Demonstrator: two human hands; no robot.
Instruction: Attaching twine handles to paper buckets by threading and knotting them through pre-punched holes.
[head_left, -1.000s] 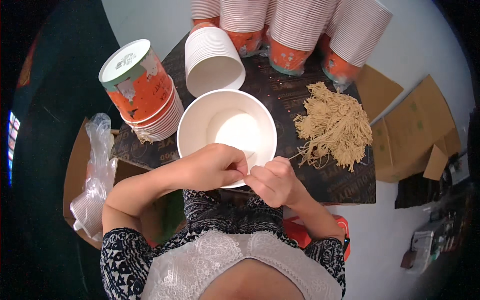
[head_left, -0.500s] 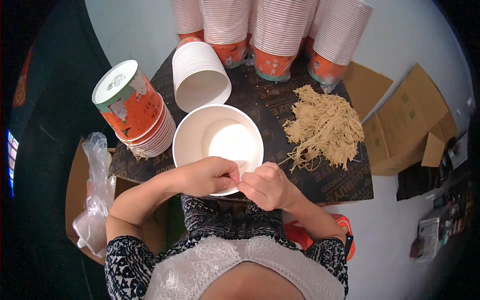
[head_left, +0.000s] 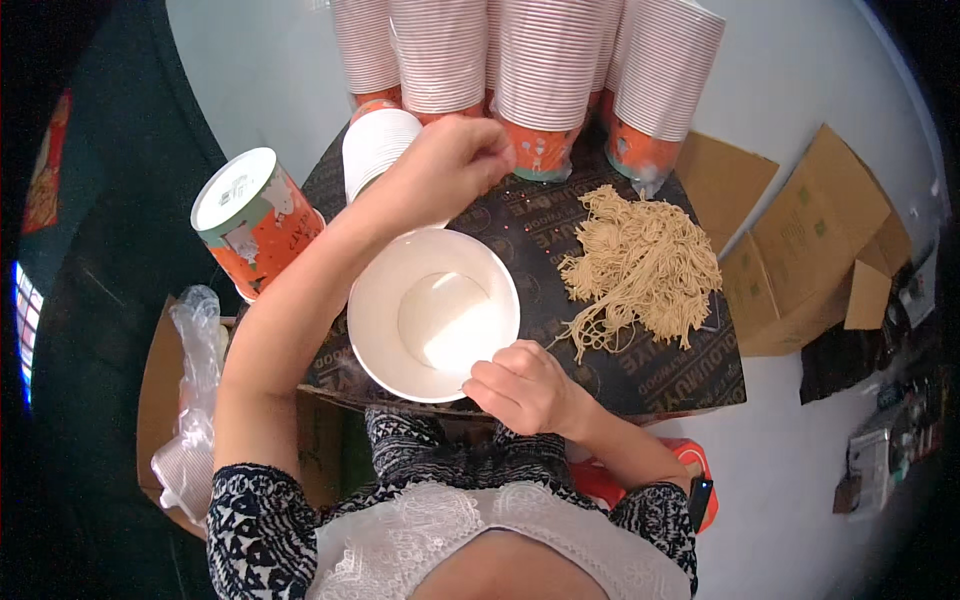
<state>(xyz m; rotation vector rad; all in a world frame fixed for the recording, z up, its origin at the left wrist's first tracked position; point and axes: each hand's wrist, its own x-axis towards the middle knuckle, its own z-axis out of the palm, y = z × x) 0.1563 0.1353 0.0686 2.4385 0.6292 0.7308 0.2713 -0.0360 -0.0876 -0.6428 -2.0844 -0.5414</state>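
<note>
While the person sits at a small dark table (head_left: 640, 375), the scene reads as follows.

Left hand: the left hand (head_left: 450, 160) is raised over the far side of the table with its fingers bunched together; whether anything is pinched in them cannot be told.
Right hand: the right hand (head_left: 520, 388) is loosely clenched at the near rim of the white paper bowl (head_left: 385, 340), touching it.
Bowl: it stands upright near the table's front edge, between the two hands, with nothing in it.
Noodles: a pile of dried noodles (head_left: 640, 265) lies on the table just right of the bowl, apart from it.
Cup stacks: tall stacks of ribbed paper cups (head_left: 540, 70) with orange bases line the far edge; a white stack (head_left: 375, 145) leans beside the left hand.
Printed cups: an orange and green stack of printed cups (head_left: 255, 220) tilts at the left corner.
Surroundings: a clear plastic bag (head_left: 190, 400) hangs at the left; flattened cardboard boxes (head_left: 810, 240) lie on the floor to the right.
</note>
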